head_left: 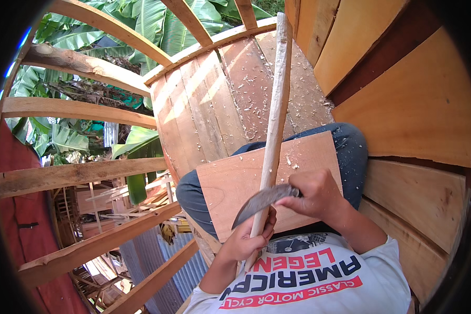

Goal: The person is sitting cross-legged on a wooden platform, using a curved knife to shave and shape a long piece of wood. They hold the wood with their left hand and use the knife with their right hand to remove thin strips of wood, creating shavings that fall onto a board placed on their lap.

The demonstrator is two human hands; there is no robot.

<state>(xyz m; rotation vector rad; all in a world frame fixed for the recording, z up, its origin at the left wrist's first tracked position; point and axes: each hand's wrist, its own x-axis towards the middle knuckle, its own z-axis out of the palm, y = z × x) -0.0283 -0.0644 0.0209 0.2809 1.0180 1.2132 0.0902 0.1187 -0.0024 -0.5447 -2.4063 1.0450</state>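
Left fingers (256, 242) grip the stick (276, 120) near its lower end, long axis running forward; right fingers (306, 181) grip the knife (264, 200), crosswise over the stick, just beyond the left hand.

Tan stick (276, 120), grey knife (259, 203), blue jeans (351, 149), white shirt (324, 299) (red-and-black print (319, 273))

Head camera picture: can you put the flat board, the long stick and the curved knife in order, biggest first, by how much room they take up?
1. Flat board: widest patch, even partly covered.
2. Long stick: longer than the board, but thin.
3. Curved knife: smallest.
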